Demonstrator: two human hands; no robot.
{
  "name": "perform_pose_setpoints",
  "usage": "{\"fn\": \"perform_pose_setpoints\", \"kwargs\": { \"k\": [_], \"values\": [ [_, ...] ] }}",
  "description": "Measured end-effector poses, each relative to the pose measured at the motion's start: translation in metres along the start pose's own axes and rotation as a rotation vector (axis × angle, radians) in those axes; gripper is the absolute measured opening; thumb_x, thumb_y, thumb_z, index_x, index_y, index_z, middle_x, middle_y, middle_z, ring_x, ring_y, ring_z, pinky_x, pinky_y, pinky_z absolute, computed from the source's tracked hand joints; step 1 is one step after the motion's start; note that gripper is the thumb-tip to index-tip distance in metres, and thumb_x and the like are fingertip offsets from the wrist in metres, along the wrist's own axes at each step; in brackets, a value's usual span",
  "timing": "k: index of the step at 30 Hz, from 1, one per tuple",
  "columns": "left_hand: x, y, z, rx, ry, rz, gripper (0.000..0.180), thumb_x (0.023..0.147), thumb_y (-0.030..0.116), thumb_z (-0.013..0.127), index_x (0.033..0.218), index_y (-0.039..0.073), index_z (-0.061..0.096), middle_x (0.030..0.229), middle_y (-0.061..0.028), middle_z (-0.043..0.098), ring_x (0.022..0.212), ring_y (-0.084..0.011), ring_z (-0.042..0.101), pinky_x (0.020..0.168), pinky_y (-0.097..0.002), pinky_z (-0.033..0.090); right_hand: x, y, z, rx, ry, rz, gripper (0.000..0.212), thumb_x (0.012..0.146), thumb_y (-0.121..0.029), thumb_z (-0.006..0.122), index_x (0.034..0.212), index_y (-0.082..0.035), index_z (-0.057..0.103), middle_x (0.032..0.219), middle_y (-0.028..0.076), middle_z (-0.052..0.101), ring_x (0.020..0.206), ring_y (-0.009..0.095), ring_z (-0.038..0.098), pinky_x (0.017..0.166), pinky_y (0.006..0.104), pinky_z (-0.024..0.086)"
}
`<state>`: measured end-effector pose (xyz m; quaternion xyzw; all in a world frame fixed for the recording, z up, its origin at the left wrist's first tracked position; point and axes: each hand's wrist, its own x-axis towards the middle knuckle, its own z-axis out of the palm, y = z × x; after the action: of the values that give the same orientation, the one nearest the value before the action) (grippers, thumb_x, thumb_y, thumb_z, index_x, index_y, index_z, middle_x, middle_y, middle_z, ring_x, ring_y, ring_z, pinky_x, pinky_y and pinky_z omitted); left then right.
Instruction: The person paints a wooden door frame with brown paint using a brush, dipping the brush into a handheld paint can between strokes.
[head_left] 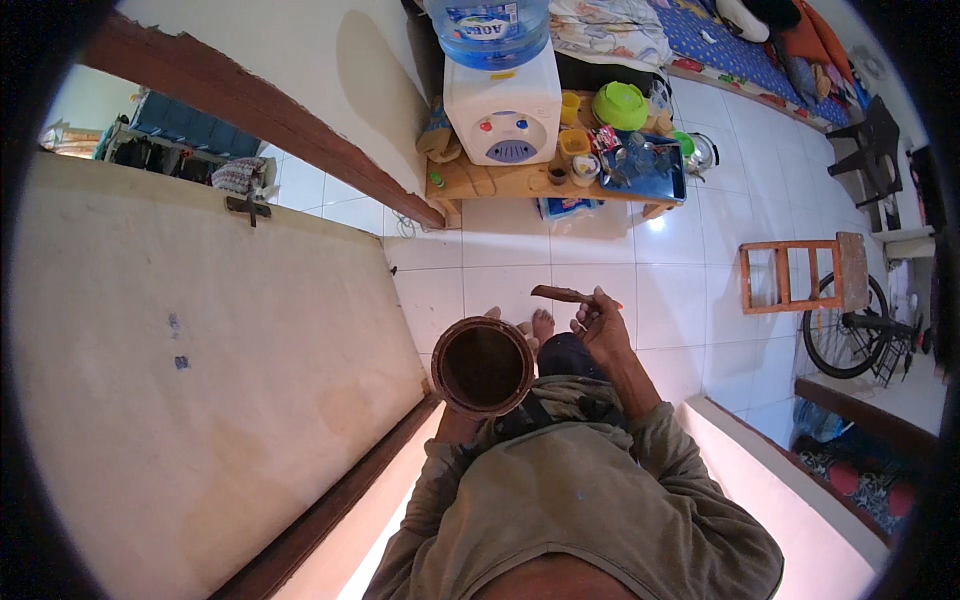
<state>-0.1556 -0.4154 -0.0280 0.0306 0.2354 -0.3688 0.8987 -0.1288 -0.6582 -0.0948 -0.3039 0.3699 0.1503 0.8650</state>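
An open round paint can (437, 352) with a brown-smeared rim is held in front of my body, dark brown inside. My left hand (459, 422) supports it from below and behind; the can hides most of that hand. To the right of the can, my right hand (604, 333) is closed around a paintbrush (562, 294) coated in brown. The brush points left and is raised apart from the can's rim. Under them my bare foot (543, 324) shows on the tiles.
A cream door (200, 330) stands open at left, beside a brown frame (270, 100). Ahead, a low wooden table (480, 183) bears a water dispenser (500, 110), bowls and a blue tray (672, 184). At right are a wooden chair (790, 277) and a bicycle (850, 330).
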Motion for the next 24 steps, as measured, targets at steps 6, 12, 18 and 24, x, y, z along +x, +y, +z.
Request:
{"fn": "perform_pose_setpoints", "kwargs": {
  "k": [6,12,18,24],
  "values": [
    [-0.022,-0.026,0.05,1.098,0.084,0.376,0.068,0.101,0.044,0.049,0.152,0.008,0.023,0.137,-0.0312,0.047,0.123,-0.0398,0.054,0.089,-0.0505,0.059,-0.013,0.0,-0.016,0.066,0.017,-0.057,0.024,0.095,-0.036,0.063,0.084,-0.016,0.056,0.073,-0.002,0.056,0.069,0.012,0.057,0.07,0.034,0.051],
    [-0.046,-0.045,0.045,0.046,-0.151,0.264,0.062,0.103,0.038,0.045,0.153,0.01,0.023,0.138,-0.0328,0.045,0.122,-0.0394,0.055,0.094,-0.0467,0.057,-0.043,0.019,-0.037,0.088,-0.021,-0.125,0.022,0.095,-0.036,0.06,0.086,-0.016,0.057,0.076,-0.002,0.057,0.071,0.013,0.058,0.071,0.0357,0.051],
    [-0.055,-0.053,0.01,0.01,-0.113,0.194,0.068,0.1,0.047,0.047,0.152,0.008,0.024,0.136,-0.0324,0.048,0.121,-0.0417,0.055,0.096,-0.0517,0.054,-0.083,0.05,-0.056,0.105,0.037,-0.145,0.023,0.095,-0.035,0.06,0.087,-0.014,0.057,0.076,-0.002,0.056,0.072,0.013,0.057,0.07,0.0355,0.051],
    [-0.052,-0.06,-0.043,0.147,-0.248,0.084,0.073,0.098,0.053,0.048,0.15,0.006,0.029,0.136,-0.03,0.049,0.119,-0.0442,0.056,0.095,-0.0569,0.052,-0.123,0.073,-0.074,0.184,0.092,-0.161,0.024,0.096,-0.035,0.059,0.084,-0.014,0.058,0.074,-0.002,0.058,0.069,0.012,0.059,0.069,0.0328,0.052]
  ]
}}
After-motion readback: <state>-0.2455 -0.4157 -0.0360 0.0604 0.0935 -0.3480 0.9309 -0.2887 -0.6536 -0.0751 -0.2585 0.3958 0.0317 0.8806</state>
